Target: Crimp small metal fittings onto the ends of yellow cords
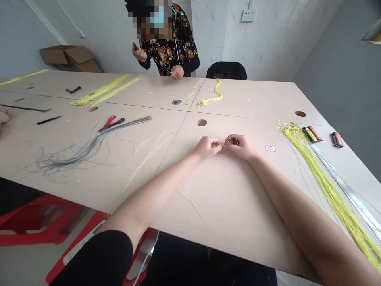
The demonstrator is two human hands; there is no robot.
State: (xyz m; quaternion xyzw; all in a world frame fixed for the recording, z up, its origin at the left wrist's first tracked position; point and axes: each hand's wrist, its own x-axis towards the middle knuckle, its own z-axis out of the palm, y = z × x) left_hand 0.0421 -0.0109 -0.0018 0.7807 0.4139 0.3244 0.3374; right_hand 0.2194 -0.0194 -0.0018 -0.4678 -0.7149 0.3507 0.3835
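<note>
My left hand (206, 147) and my right hand (239, 147) meet above the pale wooden table (235, 198), close to its middle. Their fingertips nearly touch. A small black connector (234, 140) sits pinched in my right fingers. My left fingers are closed in a pinch, but anything thin in them is too small to make out. A short loose yellow wire (190, 204) lies on the table below my forearms, and a white label (270, 148) lies to the right of my right hand.
A large yellow wire bundle (327, 190) and steel ruler (342, 186) lie at right. Red-handled pliers (110, 124) and grey wires (89, 147) lie at left. A co-worker (168, 47) stands beyond the table; another person's hand (3, 119) enters at left.
</note>
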